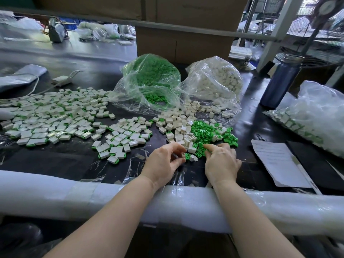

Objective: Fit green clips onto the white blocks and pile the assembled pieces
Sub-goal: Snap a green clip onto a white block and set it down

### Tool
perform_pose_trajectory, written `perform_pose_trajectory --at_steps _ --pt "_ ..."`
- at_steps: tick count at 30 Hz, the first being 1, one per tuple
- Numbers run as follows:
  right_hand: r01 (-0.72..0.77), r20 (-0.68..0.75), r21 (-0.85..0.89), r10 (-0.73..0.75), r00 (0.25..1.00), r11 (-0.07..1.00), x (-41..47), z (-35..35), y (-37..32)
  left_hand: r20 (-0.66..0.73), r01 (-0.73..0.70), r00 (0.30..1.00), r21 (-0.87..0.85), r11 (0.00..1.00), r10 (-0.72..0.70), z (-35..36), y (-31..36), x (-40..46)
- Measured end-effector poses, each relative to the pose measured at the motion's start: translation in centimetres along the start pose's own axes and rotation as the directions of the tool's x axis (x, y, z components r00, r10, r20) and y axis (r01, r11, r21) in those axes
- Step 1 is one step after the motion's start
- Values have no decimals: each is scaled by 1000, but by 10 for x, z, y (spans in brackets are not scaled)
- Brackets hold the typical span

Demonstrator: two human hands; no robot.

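A loose heap of green clips and white blocks lies on the dark table just beyond my hands. My left hand curls its fingers and thumb round a small white block at the heap's near edge. My right hand reaches into the green clips with its index finger stretched out and its other fingers bent; I cannot see whether it holds a clip. Assembled white-and-green pieces spread over the table's left half. An open bag of green clips and a bag of white blocks stand behind.
A padded white roll runs along the table's near edge under my forearms. A blue bottle stands at right, with a bag of finished pieces and a paper sheet nearby. A cardboard box is behind the bags.
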State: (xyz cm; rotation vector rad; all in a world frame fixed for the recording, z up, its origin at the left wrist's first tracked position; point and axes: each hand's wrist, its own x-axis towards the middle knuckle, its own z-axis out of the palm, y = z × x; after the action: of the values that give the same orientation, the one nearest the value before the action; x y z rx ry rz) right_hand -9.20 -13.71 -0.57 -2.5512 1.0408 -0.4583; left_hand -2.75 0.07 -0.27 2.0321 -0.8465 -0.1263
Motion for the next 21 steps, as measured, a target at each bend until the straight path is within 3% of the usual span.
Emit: perform_pose_trajectory --at_steps 5,9,15,21 --pt "10 -66 25 -8 998 1000 1 1 0 7 -10 1000 -17 1000 11 0 -1 0" --pt "100 -128 177 -78 989 979 -1 -1 1 2 -3 1000 -39 999 3 1 -1 1" --pt "266 -150 558 -220 964 786 -11 -8 -1 1 16 1000 -101 995 -16 1 -2 1" --pt "147 9 795 -253 967 589 -13 -15 -3 20 24 1000 -163 986 -21 -1 0 1"
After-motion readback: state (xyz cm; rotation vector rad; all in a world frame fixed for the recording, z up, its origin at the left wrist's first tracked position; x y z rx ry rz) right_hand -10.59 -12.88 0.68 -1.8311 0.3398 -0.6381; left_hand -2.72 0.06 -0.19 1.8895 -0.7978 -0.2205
